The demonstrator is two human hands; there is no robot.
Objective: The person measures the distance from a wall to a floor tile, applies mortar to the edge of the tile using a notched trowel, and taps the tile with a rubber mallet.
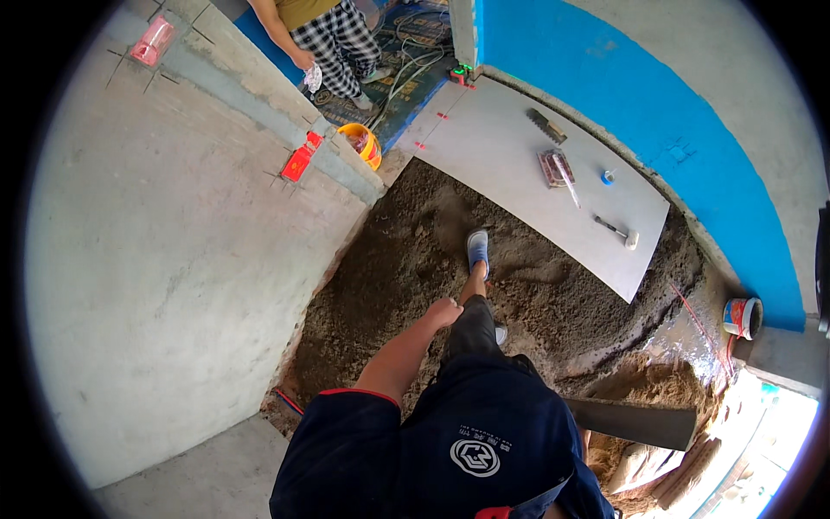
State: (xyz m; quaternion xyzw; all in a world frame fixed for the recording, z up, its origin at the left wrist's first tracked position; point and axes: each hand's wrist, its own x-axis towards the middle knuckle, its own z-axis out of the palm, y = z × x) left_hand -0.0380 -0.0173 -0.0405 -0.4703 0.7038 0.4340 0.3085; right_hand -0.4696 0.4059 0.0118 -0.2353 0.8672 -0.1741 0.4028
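My left hand (446, 312) is closed in a fist beside my left thigh, above loose dark mortar. Its fingers curl under, and I cannot see whether anything is in them. At my right side a long, dark grey blade-like piece (635, 422) sticks out past my shirt; its other end is hidden by my body. A sliver of skin (586, 441) shows just below it, too little to tell how my right hand lies. One foot in a blue-grey shoe (477, 248) stands on the mortar bed (406, 251).
A large pale tile (510, 156) carries a brush (546, 125), a suction-cup-like tool (556, 169), a blue-rimmed cup (608, 177) and a mallet (631, 240). A bucket (742, 318) lies right, a yellow bucket (361, 145) stands ahead. Another person (333, 48) stands beyond the doorway.
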